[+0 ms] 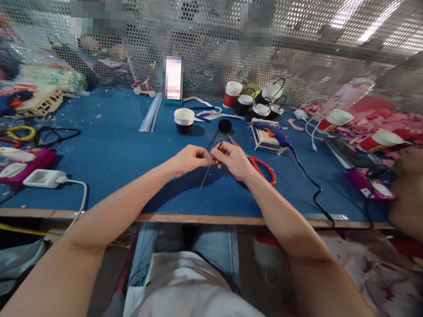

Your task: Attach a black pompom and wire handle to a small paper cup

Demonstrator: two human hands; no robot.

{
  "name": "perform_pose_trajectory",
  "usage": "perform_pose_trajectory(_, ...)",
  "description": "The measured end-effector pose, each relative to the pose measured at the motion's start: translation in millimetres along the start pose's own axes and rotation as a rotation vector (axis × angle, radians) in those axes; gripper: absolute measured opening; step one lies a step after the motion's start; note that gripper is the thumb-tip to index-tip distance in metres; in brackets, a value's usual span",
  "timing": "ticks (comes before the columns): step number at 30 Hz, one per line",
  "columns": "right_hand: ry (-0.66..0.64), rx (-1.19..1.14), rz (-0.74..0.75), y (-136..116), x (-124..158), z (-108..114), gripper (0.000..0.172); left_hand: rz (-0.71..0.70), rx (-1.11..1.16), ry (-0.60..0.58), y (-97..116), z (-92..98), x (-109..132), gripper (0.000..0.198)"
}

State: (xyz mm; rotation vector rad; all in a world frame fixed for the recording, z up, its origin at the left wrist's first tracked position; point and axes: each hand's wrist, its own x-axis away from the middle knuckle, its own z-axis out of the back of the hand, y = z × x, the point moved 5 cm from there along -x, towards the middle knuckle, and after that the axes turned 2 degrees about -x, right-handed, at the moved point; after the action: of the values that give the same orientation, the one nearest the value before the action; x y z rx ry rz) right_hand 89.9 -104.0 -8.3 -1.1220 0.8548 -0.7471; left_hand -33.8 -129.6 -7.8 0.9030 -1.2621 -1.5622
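My left hand (194, 158) and my right hand (231, 158) meet over the blue tabletop, the fingers of both pinched on a thin dark wire (206, 176). Its lower end hangs down towards me and looks bare and shiny. Just beyond my fingertips lies a fuzzy black disc (224, 126); a dark strand runs from it towards my hands, and I cannot tell whether it joins the wire. Scissors (263, 170) with red handles lie beside my right hand, their blades partly hidden by it. A black-and-white paper cup (183, 121) stands beyond my left hand.
A blue glue gun (274, 132) rests on a small wooden rack (266, 137), its cord trailing right. Several cups with black handles (244, 104) stand behind. Purple power strips (371, 185) lie at both sides. Another person's arm (411, 195) reaches in at right. Mesh (210, 37) closes the back.
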Motion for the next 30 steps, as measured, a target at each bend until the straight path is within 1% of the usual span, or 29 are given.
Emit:
perform_pose_trajectory(3, 0.035, 0.02, -0.014, 0.3, 0.3, 2.4, 0.035, 0.004, -0.024, 0.002, 0.0, 2.2, -0.5, 0.018)
perform_pose_trajectory(9, 0.053, 0.119, -0.014, -3.2, 1.1, 3.3, 0.039, -0.036, -0.08, -0.027, 0.9, 5.0, -3.2, 0.018)
perform_pose_trajectory(13, 0.056, 0.161, -0.013, -5.4, 1.2, 2.6, 0.038, -0.052, -0.137, -0.003, 3.8, 5.3, -1.7, 0.017)
perform_pose_trajectory(17, 0.057, 0.213, 0.001, -5.5, 0.8, 2.1, 0.035, -0.079, -0.248, 0.022, 6.9, 4.2, 0.5, 0.016)
perform_pose_trajectory(22, 0.075, 0.283, 0.043, -4.7, 0.1, 3.6, 0.034, -0.15, -0.402, 0.076, 10.4, 3.5, 1.8, 0.017)
perform_pose_trajectory(25, 0.086, 0.296, 0.038, -3.4, -0.6, 4.7, 0.035, -0.193, -0.46, 0.103, 11.7, 3.4, 2.0, 0.017)
perform_pose_trajectory(27, 0.092, 0.303, 0.034, -3.4, -0.7, 5.0, 0.035, -0.205, -0.468, 0.112, 11.6, 3.6, 1.9, 0.016)
perform_pose_trajectory(30, 0.095, 0.312, 0.039, -5.1, -0.5, 4.5, 0.036, -0.159, -0.41, 0.095, 9.2, 3.4, 1.2, 0.018)
